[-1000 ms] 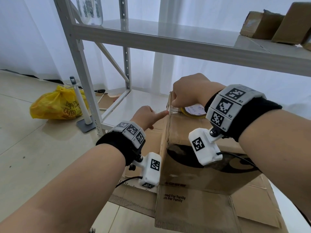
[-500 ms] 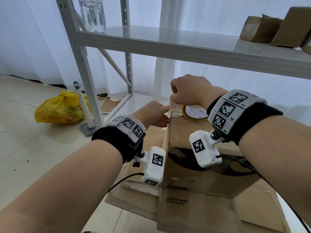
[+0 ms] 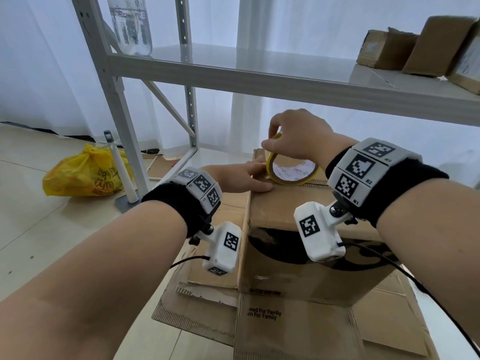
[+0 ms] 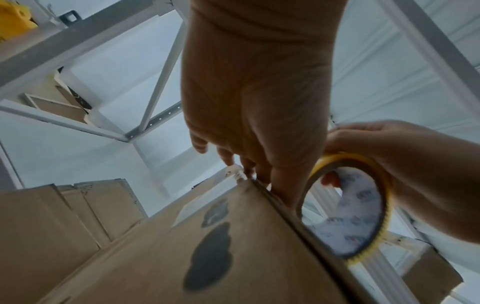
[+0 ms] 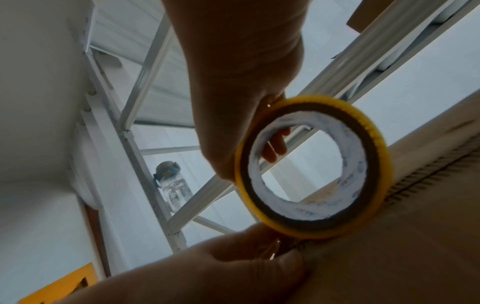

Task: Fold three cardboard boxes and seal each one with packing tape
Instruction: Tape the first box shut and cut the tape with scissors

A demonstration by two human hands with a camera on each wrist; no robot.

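A brown cardboard box (image 3: 285, 203) with a dark print stands on flattened cardboard. My left hand (image 3: 241, 178) lies flat on the box's top left edge, fingers straight and thumb along the top. In the left wrist view this left hand (image 4: 259, 102) reaches over the box (image 4: 207, 246) edge. My right hand (image 3: 298, 136) grips a yellow-rimmed tape roll (image 3: 285, 181), tilted up on the box top right beside the left hand. The right wrist view shows the roll (image 5: 371, 164) on the box (image 5: 389, 267), with the right hand's (image 5: 233, 82) fingers through its core and the left hand (image 5: 207, 273) below it.
A white metal rack upright (image 3: 114, 113) and its shelf (image 3: 259, 74) stand just beyond the box. On the shelf are a clear bottle (image 3: 130, 22) and taped boxes (image 3: 389, 50). A yellow bag (image 3: 83, 175) lies on the floor at left. Flat cardboard (image 3: 298, 331) lies underneath.
My right hand has left the box's far corner and taken up the tape roll, tilting it on edge. My left hand has moved from the box's side onto its top edge.
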